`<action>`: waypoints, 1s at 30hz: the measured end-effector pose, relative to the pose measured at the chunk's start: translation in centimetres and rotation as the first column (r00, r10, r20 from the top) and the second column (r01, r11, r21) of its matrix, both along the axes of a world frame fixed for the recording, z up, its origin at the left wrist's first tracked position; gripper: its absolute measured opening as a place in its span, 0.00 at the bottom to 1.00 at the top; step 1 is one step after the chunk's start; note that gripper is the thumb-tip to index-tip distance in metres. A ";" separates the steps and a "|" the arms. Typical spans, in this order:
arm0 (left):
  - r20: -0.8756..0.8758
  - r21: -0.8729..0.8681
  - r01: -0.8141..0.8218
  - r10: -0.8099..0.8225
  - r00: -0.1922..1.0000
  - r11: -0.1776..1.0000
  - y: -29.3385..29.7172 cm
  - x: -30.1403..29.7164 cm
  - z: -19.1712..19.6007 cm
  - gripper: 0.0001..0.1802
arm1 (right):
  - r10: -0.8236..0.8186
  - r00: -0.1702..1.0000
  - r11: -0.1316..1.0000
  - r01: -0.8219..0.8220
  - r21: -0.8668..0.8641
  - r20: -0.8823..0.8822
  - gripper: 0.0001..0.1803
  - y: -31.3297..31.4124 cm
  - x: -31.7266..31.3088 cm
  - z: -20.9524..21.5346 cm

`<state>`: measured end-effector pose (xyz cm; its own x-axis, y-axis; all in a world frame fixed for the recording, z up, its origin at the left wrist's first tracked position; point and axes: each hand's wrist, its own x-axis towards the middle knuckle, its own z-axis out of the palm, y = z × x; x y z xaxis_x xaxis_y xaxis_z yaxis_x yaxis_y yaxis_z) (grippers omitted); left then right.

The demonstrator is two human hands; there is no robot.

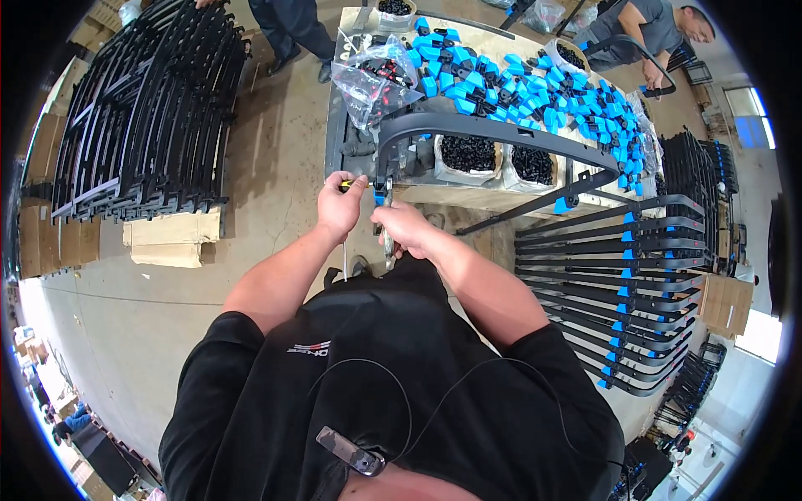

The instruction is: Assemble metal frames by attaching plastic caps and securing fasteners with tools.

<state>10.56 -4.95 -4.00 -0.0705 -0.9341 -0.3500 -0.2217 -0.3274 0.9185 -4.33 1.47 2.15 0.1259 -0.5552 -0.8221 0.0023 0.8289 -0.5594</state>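
My left hand is closed round a screwdriver with a yellow-and-black handle, its thin shaft pointing down toward me. Just right of it, my right hand grips metal pliers. The jaws of the pliers are up by the near end of a curved black metal frame, where a small blue piece shows. From there the frame arches over the workbench to the right. Whether the jaws clamp the blue piece I cannot tell.
Many blue-and-black plastic parts cover the workbench. Open bags of small black pieces and a clear plastic bag stand there. Black frames are stacked at left and lower right. A co-worker handles another frame.
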 end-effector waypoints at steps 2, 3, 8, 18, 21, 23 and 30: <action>-0.006 -0.014 0.010 -0.010 1.000 1.000 -0.2 0.0 -0.3 0.15 | 0.000 1.000 0.996 -0.001 -0.094 -0.013 0.10 0.3 0.0 -0.3; -0.007 -0.020 0.011 -0.011 1.000 1.000 -0.6 -0.2 -0.2 0.15 | 0.053 0.997 0.977 -0.062 -0.205 -0.046 0.14 0.5 -0.1 -2.2; 0.066 -0.035 0.003 0.000 0.998 0.999 0.5 -0.7 0.5 0.16 | 0.111 0.730 0.892 -0.373 -0.256 -0.674 0.17 0.3 0.2 -6.2; 0.023 0.027 0.014 -0.015 1.000 1.000 0.4 -0.7 0.6 0.15 | -0.036 0.591 0.832 -0.428 -0.352 -0.806 0.21 1.7 1.1 -7.6; 0.064 -0.041 -0.006 0.009 0.998 0.999 0.4 -0.3 1.1 0.15 | 0.014 0.994 0.992 -0.028 -0.123 -0.113 0.12 0.7 0.6 -2.0; 0.101 -0.133 0.008 0.006 0.995 0.991 0.5 -0.1 0.1 0.15 | -0.095 0.995 0.993 0.094 -0.071 -0.009 0.11 0.4 0.6 1.6; 0.076 -0.021 0.004 -0.003 0.997 1.000 -0.1 -1.0 -0.3 0.16 | 0.112 0.674 0.840 -0.457 -0.292 -0.730 0.21 1.1 0.1 -7.8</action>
<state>9.57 -5.06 -4.29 -0.0478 -0.9411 -0.3347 -0.2925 -0.3072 0.9056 -4.24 2.56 -5.61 -0.1392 -0.8884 -0.4374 -0.7018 0.4002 -0.5894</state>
